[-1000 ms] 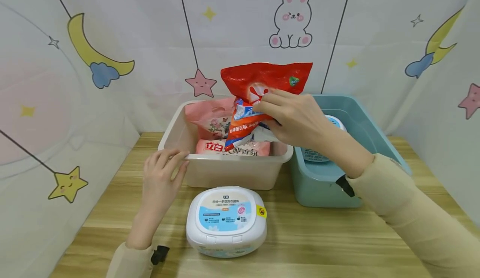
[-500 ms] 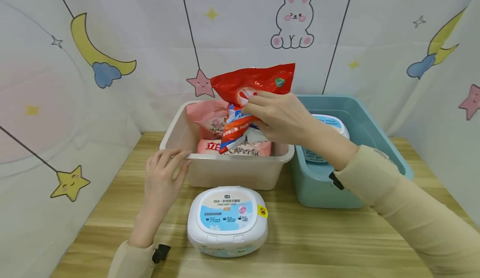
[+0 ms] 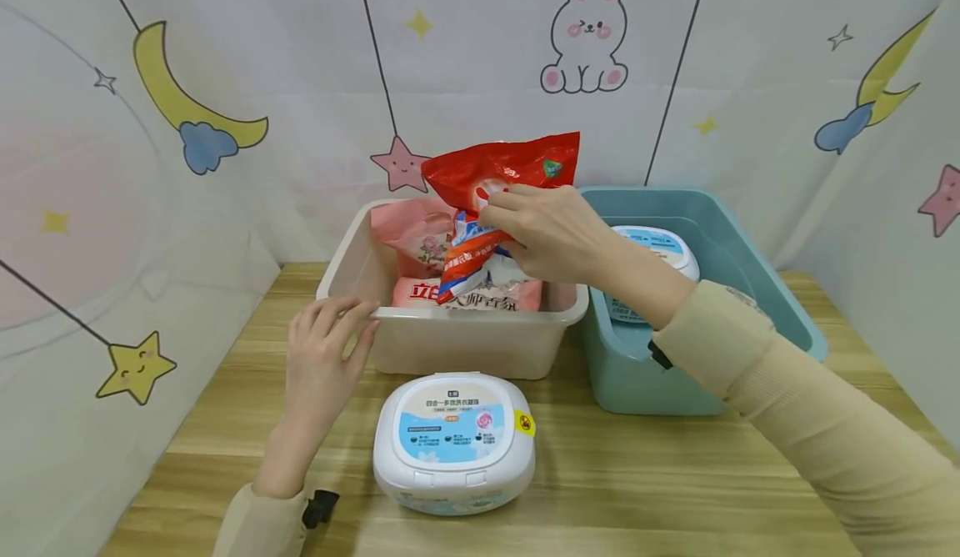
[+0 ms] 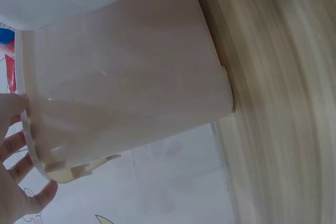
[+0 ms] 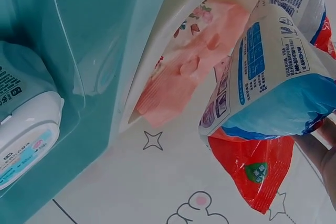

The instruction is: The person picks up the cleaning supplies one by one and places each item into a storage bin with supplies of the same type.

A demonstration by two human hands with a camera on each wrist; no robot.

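My right hand (image 3: 547, 232) grips a red laundry detergent bag (image 3: 506, 165), holding it tilted over the white plastic bin (image 3: 480, 344). The bag's pale printed back (image 5: 270, 66) with blue edging faces the right wrist camera. Inside the bin are a pink flowered bag (image 3: 412, 228) standing at the back left and a pink detergent bag (image 3: 420, 292) with red lettering lying at the front, partly hidden by the red bag. My left hand (image 3: 326, 353) holds the bin's front left corner; in the left wrist view its fingers (image 4: 14, 145) wrap the rim.
A white laundry-pod box (image 3: 453, 449) with a blue label sits on the wooden table (image 3: 637, 490) before the white bin. The teal bin (image 3: 645, 386) stands right beside it, with a similar white box (image 3: 660, 244) inside. A printed cloth (image 3: 480, 57) hangs behind and at both sides.
My right hand has carried the red detergent bag leftward and slightly down over the white bin. The left hand stays at the rim.
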